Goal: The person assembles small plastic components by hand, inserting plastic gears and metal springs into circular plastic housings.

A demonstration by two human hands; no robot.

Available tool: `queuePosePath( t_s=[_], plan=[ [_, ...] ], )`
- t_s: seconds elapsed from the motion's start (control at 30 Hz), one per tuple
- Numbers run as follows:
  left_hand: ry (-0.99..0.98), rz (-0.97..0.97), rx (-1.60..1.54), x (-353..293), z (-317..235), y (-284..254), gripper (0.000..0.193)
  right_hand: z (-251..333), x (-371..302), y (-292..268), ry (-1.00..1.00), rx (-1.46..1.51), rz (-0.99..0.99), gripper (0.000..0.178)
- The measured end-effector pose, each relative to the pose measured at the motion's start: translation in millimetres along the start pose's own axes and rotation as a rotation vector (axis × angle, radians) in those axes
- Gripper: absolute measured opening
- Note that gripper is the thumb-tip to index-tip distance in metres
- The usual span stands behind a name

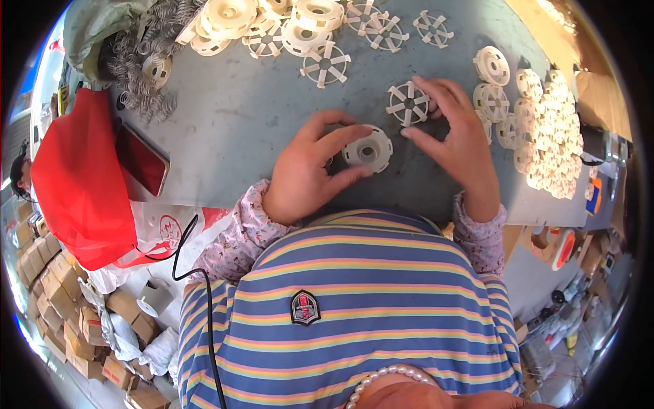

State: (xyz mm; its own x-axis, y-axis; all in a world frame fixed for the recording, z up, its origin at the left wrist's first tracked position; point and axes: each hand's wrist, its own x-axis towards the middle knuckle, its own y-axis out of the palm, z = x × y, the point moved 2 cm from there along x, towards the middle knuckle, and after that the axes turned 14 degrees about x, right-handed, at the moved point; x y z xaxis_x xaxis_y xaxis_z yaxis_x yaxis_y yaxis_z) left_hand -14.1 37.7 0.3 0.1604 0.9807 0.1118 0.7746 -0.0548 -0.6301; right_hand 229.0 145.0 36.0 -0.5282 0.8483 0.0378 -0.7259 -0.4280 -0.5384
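Note:
My left hand (310,163) curls its thumb and fingers around a round off-white plastic hub (383,158) with a raised centre hole, low over the grey table. To its right, my right hand (455,129) has thumb and forefinger at the edge of a flat white spoked ring (395,105), which looks pinched between them. Ring and hub are apart. Farther back lie loose spoked rings (325,66) of the same kind, beside a heap of larger white hubs (231,15).
Metal coil springs (146,92) pile up at the back left. A red bag (82,177) and a phone (143,160) lie at the left edge. On the right stand rows of finished-looking white assemblies (552,136). A black cable (178,262) hangs by my left sleeve.

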Motion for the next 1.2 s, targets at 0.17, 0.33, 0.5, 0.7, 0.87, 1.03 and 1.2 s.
queuePosePath(
  t_s=[0.17,0.33,0.5,0.7,0.87,1.03,1.2],
  plan=[
    [-0.021,0.015,-0.020,2.9,-3.8,0.5,0.050,0.3,10.3,-6.4,0.001,0.055,0.135,0.061],
    [-0.019,-0.103,-0.062,0.8,-6.5,-5.1,0.047,-2.4,11.7,-10.1,0.130,-0.039,0.234,0.060],
    [-0.194,-0.127,-0.062,-10.4,5.9,-12.6,0.042,-2.1,7.2,-10.1,0.067,-0.060,0.127,0.065],
    [-0.302,0.031,-0.221,-6.8,-5.1,-13.5,0.047,30.4,-27.6,29.7,-0.111,0.110,0.109,0.071],
    [-0.296,0.080,-0.147,0.4,-4.8,-7.5,0.052,25.5,-33.0,43.3,-0.138,0.057,0.080,0.070],
    [-0.217,0.108,-0.081,0.3,-6.5,-2.4,0.059,24.7,-39.5,48.5,-0.153,-0.009,0.079,0.072],
    [-0.122,0.161,-0.056,6.4,-3.6,-13.4,0.063,25.8,-39.7,38.1,-0.151,-0.129,0.062,0.068]
  ],
)
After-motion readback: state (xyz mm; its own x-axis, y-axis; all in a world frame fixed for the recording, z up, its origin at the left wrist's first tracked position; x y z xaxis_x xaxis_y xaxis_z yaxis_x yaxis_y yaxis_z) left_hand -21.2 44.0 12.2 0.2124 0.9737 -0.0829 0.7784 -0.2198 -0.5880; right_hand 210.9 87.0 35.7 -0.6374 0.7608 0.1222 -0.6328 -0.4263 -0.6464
